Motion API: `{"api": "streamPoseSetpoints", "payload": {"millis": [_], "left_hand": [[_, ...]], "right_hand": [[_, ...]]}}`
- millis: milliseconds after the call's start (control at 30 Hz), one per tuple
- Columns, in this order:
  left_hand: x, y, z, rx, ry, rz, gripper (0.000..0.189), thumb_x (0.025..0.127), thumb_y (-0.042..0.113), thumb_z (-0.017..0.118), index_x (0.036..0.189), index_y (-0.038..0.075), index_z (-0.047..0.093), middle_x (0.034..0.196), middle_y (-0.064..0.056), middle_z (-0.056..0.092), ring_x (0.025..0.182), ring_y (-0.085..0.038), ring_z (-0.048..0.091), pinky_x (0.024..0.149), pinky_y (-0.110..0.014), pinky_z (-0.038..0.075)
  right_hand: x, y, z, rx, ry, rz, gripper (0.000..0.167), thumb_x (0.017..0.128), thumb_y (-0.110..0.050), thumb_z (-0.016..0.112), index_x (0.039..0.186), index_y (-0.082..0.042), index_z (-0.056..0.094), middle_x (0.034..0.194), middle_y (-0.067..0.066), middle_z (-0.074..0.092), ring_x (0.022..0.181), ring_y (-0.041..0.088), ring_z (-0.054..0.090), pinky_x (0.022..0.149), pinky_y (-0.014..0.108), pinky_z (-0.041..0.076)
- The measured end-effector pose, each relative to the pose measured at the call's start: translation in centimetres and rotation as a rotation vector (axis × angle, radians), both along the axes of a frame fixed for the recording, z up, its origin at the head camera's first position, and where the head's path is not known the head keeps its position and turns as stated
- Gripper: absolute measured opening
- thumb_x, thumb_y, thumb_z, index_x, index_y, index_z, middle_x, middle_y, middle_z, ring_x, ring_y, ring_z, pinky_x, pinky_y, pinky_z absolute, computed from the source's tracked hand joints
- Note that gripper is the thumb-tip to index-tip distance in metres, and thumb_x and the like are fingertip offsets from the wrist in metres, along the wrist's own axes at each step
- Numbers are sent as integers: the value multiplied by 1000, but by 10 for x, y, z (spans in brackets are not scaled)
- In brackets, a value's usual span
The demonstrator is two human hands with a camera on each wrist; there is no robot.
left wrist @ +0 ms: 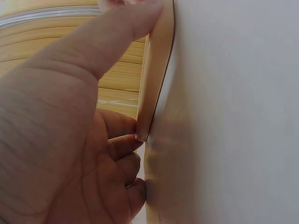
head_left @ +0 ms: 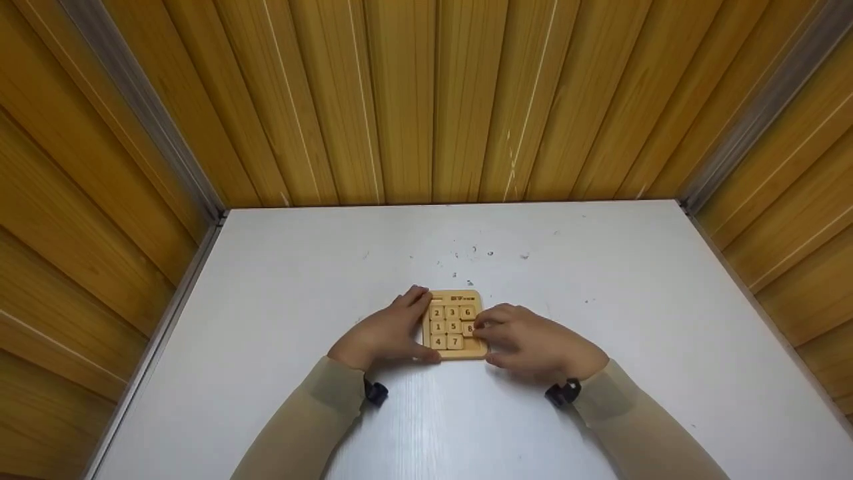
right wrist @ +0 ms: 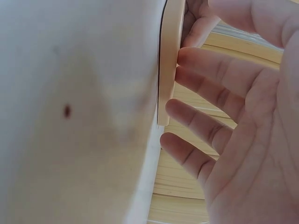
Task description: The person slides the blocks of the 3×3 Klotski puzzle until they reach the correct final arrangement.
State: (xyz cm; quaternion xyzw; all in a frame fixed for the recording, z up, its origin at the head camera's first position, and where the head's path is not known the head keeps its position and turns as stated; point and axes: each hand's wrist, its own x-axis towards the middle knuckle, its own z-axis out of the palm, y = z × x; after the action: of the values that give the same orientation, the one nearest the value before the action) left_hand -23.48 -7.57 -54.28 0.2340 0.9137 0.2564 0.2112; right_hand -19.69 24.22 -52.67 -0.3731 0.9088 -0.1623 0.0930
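A wooden number sliding puzzle (head_left: 460, 355) lies flat on the white table. Its tiles read 2, 3, 6 on top, 1, 5, 8 in the middle, then 4 and 7, with a gap at the bottom right. My left hand (head_left: 390, 333) grips the frame's left side, fingers at the upper left corner and thumb at the lower edge. In the left wrist view this thumb (left wrist: 117, 37) lies along the frame's edge. From the right, the fingertips of my right hand (head_left: 536, 340) touch the 8 tile (head_left: 469, 329); its fingers look relaxed in the right wrist view.
The white table (head_left: 300, 267) carries small dark marks behind the puzzle. Wood-patterned panels (head_left: 400, 100) stand at the back and both sides. Black straps with small devices (head_left: 376, 393) sit on both wrists, below light sleeves.
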Motion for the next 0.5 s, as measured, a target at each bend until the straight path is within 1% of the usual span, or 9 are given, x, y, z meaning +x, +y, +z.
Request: {"api": "streamPoseSetpoints", "payload": {"millis": [200, 333, 500], "left_hand": [[0, 0, 0, -3, 4, -1, 132, 85, 62, 96, 183, 18, 19, 193, 5, 16, 179, -25, 19, 142, -49, 34], [0, 0, 0, -4, -2, 1, 132, 85, 62, 96, 183, 18, 19, 193, 4, 14, 179, -25, 16, 143, -50, 32], [0, 1, 1, -1, -10, 8, 132, 85, 62, 96, 183, 18, 19, 193, 4, 14, 179, -25, 15, 143, -50, 31]], "right_hand": [[1, -1, 2, 6, -3, 3, 45, 107, -34, 74, 149, -19, 76, 158, 0, 67, 152, 27, 59, 131, 54, 48], [2, -1, 2, 11, -13, -3, 45, 107, -35, 73, 149, -21, 76, 158, -1, 67, 152, 26, 59, 131, 54, 49], [1, -1, 3, 5, -4, 11, 43, 105, -34, 75, 146, -20, 78, 156, 0, 69, 150, 27, 60, 130, 54, 49]]}}
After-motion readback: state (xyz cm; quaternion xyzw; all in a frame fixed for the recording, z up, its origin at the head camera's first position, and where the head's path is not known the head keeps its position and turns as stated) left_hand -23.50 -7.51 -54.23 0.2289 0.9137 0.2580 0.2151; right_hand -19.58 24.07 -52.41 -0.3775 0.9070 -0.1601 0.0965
